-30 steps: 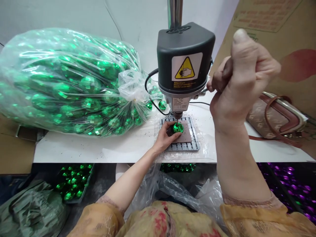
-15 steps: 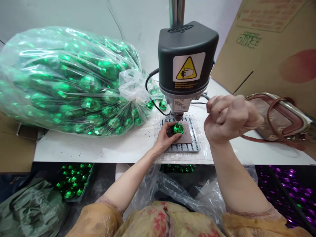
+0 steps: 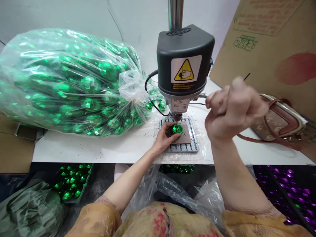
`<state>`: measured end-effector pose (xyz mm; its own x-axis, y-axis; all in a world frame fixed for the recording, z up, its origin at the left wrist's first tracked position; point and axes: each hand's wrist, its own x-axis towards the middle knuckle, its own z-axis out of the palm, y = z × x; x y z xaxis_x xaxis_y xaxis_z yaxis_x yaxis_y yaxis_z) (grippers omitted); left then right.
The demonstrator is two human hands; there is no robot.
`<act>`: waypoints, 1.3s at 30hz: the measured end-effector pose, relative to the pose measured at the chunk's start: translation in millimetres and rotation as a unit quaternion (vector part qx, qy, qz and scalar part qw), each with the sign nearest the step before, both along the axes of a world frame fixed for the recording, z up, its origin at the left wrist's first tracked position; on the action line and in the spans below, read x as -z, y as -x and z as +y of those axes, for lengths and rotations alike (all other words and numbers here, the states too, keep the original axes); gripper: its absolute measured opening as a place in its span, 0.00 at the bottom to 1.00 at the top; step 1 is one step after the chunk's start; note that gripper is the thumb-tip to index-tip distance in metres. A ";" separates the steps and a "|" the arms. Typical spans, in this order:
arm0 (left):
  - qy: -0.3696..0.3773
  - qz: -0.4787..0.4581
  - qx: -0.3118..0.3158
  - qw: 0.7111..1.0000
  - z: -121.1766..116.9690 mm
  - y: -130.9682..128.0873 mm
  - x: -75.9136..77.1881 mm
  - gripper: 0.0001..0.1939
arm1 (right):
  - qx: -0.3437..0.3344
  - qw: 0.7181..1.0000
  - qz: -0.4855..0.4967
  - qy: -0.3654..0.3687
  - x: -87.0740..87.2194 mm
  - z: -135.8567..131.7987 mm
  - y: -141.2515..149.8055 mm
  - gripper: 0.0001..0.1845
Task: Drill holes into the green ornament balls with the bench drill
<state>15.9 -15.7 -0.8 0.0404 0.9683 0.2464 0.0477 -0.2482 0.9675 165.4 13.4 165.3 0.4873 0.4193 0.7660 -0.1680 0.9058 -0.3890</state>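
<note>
My left hand (image 3: 163, 137) pinches a shiny green faceted ball (image 3: 178, 129) between thumb and fingers. It holds the ball on a brown square board (image 3: 187, 137), which lies on the slotted metal base plate (image 3: 196, 146). Directly above, the chuck of a black bench drill press (image 3: 185, 42) points down, its bit at the top of the ball. How deep the bit sits I cannot tell. To the right of the drill head, my right hand (image 3: 233, 113) is closed in a fist around the drill press lever (image 3: 247, 76), mostly hidden by the fingers and slightly blurred.
A tied clear bag (image 3: 74, 82) of green balls fills the table's left side. Loose green balls (image 3: 161, 105) lie behind the drill. A handbag (image 3: 283, 121) and a large carton (image 3: 266, 59) stand at right. Below are bins of green balls (image 3: 71, 184) and purple balls (image 3: 283, 184).
My right hand has turned and risen slightly with the lever, covering more of the dark rod behind it. My left hand still holds the green ball under the drill. The view has shifted a little.
</note>
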 end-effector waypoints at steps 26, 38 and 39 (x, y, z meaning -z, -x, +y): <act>-0.360 0.257 -0.138 0.886 -87.4 13.0 -5.8 0.20 | -0.059 0.988 0.006 0.140 -51.4 23.1 -0.4 0.24; -0.365 0.272 -0.061 0.889 -111.6 -4.1 13.0 0.21 | -0.075 0.986 -0.006 0.152 -50.5 21.2 -0.6 0.21; -0.384 0.305 -0.026 0.871 -115.2 -5.0 18.0 0.19 | -0.076 0.985 -0.005 0.153 -50.3 21.4 -0.6 0.21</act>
<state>20.9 -130.9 -18.8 0.3520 0.5323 0.7699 0.5258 -0.7930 0.3078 166.0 34.8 215.6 0.3941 0.6993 0.5964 -0.2880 0.7102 -0.6424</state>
